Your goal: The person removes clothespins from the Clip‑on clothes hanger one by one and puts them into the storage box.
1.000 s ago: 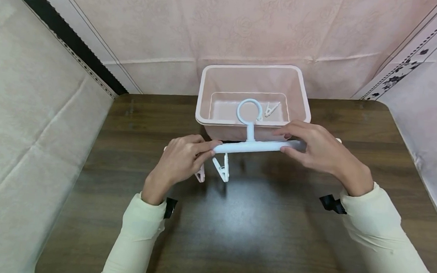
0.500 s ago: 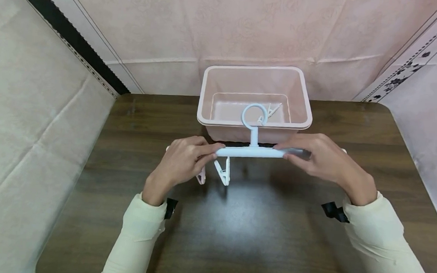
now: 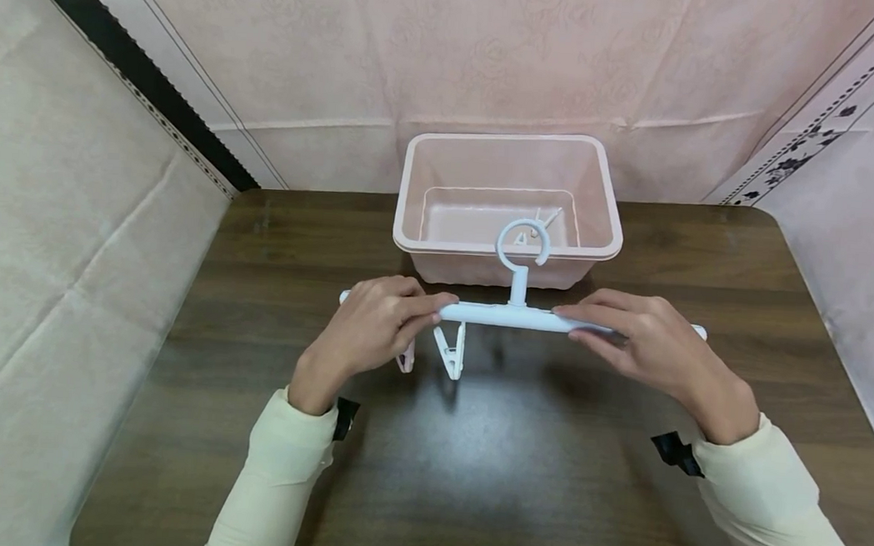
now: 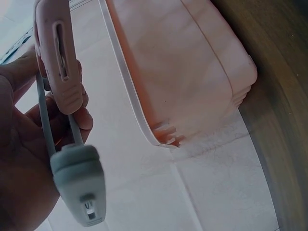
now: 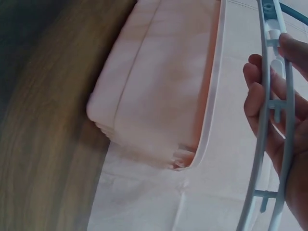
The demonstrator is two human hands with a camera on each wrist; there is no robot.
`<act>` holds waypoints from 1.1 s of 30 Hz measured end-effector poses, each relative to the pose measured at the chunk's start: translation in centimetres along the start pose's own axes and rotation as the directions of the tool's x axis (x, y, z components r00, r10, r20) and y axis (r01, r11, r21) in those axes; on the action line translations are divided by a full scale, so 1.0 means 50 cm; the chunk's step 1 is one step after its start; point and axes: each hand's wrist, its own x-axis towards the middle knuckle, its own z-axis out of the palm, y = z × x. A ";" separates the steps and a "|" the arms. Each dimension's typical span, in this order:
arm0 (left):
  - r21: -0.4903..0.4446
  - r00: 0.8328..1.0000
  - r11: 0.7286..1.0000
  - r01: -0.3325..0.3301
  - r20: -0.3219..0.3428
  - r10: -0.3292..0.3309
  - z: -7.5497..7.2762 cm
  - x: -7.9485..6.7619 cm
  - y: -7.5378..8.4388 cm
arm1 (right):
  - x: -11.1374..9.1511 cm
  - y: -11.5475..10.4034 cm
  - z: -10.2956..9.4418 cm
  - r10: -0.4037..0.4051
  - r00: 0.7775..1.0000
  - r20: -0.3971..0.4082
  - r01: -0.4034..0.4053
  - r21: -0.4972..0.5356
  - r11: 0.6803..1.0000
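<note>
A light blue clothes hanger (image 3: 505, 316) with a hook on top spans both hands in the head view, raised in front of the bin. My left hand (image 3: 377, 319) grips its left part, thumb and fingers around the bar. The right part is held by my right hand (image 3: 639, 344) in the same way. A white clip (image 3: 451, 351) hangs under the bar beside my left fingers. Partly behind that hand is a pink clip (image 4: 57, 55), plain in the left wrist view. From the right wrist, the hanger's underside (image 5: 263, 115) shows two rails with short crosspieces and pegs.
Just beyond the hanger, a pale pink plastic bin (image 3: 448, 265) stands at the back of the dark wooden table (image 3: 485, 476). White clips (image 3: 550, 219) lie inside it. Patterned cloth (image 3: 511, 52) rises behind the table and along both sides.
Both hands have brought the hanger back from the bin, toward the person and slightly right. Its hook has turned, so its open gap now shows. The clips move along with it.
</note>
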 end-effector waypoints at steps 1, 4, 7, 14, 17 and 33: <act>-0.003 1.000 1.000 -0.005 0.000 0.005 0.001 0.001 0.000 | -0.002 -0.001 0.002 -0.009 1.000 -0.011 0.009 -0.006 1.000; -0.001 1.000 1.000 -0.020 0.000 0.020 0.003 0.004 0.000 | -0.006 0.000 0.003 -0.017 0.999 -0.034 0.017 -0.019 1.000; 0.022 0.999 0.999 -0.030 -0.011 0.030 0.005 0.007 0.003 | -0.007 0.002 0.001 -0.032 0.998 -0.058 0.031 -0.030 0.999; 0.089 0.999 0.996 -0.028 -0.044 0.032 0.003 0.014 0.013 | -0.013 0.002 -0.008 -0.038 0.995 -0.094 0.034 -0.039 0.999; 0.111 0.995 0.994 -0.015 -0.097 0.026 -0.001 0.015 0.013 | -0.014 0.003 -0.011 -0.032 0.993 -0.109 0.027 -0.048 0.998; -0.003 0.935 0.978 0.207 -0.294 -0.199 -0.025 -0.037 -0.015 | -0.033 0.002 -0.029 0.051 0.985 -0.163 -0.063 -0.068 0.996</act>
